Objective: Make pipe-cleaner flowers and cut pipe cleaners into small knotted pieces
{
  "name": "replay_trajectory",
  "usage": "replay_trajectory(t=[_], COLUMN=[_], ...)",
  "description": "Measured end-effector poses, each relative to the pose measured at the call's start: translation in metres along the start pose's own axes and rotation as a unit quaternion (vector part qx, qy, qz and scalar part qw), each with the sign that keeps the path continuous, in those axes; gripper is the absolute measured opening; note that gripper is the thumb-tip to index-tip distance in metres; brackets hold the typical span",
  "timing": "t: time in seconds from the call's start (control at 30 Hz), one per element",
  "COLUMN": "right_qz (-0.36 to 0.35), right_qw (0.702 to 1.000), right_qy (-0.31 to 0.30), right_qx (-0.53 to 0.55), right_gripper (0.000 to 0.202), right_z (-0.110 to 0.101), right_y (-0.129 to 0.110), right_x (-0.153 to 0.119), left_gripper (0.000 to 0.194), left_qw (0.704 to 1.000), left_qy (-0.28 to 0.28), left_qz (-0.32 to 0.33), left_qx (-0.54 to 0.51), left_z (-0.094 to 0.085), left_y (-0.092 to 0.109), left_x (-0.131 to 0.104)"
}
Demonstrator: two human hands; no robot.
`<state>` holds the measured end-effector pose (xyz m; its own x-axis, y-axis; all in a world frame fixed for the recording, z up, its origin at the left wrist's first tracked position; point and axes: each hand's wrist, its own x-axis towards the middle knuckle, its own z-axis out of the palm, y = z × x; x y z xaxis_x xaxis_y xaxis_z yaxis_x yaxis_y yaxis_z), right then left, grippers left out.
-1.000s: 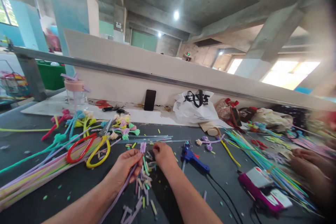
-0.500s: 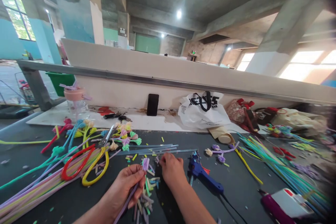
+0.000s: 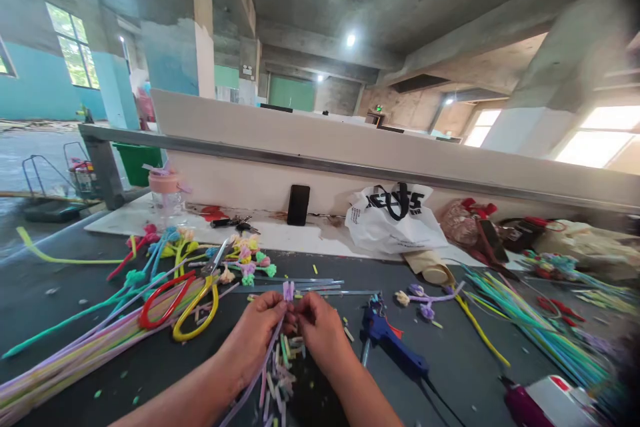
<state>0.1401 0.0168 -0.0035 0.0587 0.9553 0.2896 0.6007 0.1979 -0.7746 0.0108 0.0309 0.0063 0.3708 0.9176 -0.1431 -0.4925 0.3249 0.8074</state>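
My left hand (image 3: 265, 330) is closed around a purple fuzzy stem (image 3: 259, 377), which trails down toward the front edge, with a small bunch of short purple pieces (image 3: 289, 290) at its top. Right beside it, my right hand (image 3: 320, 327) pinches with its fingertips near the bunch; what they hold is too small to make out. Short cut pieces (image 3: 280, 380) in several colours lie under and in front of the hands. A blue glue gun (image 3: 395, 343) rests to the right, and clear glue sticks (image 3: 320, 285) lie behind the hands.
Scissors (image 3: 193, 293) with red and yellow handles lie on long stems (image 3: 65, 373) at left, near fuzzy flowers (image 3: 247, 260). A phone (image 3: 299, 205), white bag (image 3: 395, 220) and lidded cup (image 3: 167, 197) stand behind. More stems (image 3: 540, 327) and a purple-and-white device (image 3: 550, 403) lie at right.
My right hand has moved left from the loose pieces and now meets my left hand at the purple bunch. The whole view has shifted slightly to the left.
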Motion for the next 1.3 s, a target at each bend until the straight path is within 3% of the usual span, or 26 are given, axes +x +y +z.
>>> replay_trajectory(t=[0.07,0.13,0.2,0.4,0.57,0.7,0.77,0.87,1.1,1.3], right_qz=[0.077,0.124,0.148,0.173,0.116,0.096,0.109,0.143,0.176,0.218], right_qw=[0.986,0.951,0.926,0.942,0.970,0.987,0.979,0.941,0.914,0.884], right_qy=[-0.014,-0.031,-0.039,-0.005,0.073,0.020,-0.057,-0.143,-0.095,-0.111], right_qx=[0.148,0.281,0.346,0.287,0.199,0.128,0.163,0.273,0.352,0.397], right_gripper=[0.009,0.015,0.020,0.026,0.022,0.012,0.011,0.019,0.030,0.030], right_z=[0.001,0.003,0.006,0.011,-0.003,-0.011,-0.008,-0.002,0.004,0.006], right_y=[-0.001,-0.001,-0.001,-0.003,-0.003,-0.007,-0.009,-0.013,-0.011,-0.010], right_x=[0.001,0.002,0.001,-0.005,-0.001,0.002,0.001,-0.003,-0.005,-0.005], left_gripper=[0.017,0.016,0.014,0.015,0.017,0.014,0.013,0.012,0.007,0.008], left_qw=[0.999,0.999,0.999,0.999,0.999,1.000,0.999,0.996,0.994,0.996], left_qy=[0.013,0.016,0.011,0.013,0.019,-0.001,-0.009,-0.021,-0.062,-0.071], left_qz=[-0.004,-0.005,-0.011,-0.019,-0.034,-0.021,-0.005,0.008,0.005,-0.003], left_qx=[-0.034,-0.049,-0.046,-0.034,0.022,-0.006,-0.045,-0.082,-0.088,-0.054], left_z=[-0.001,-0.002,-0.003,-0.006,-0.010,-0.013,-0.013,-0.013,-0.014,-0.015], left_y=[-0.001,0.001,0.004,0.012,0.008,0.008,0.010,0.013,0.008,0.004], left_x=[-0.001,-0.003,-0.005,-0.007,-0.005,-0.004,-0.004,-0.005,-0.006,-0.007])
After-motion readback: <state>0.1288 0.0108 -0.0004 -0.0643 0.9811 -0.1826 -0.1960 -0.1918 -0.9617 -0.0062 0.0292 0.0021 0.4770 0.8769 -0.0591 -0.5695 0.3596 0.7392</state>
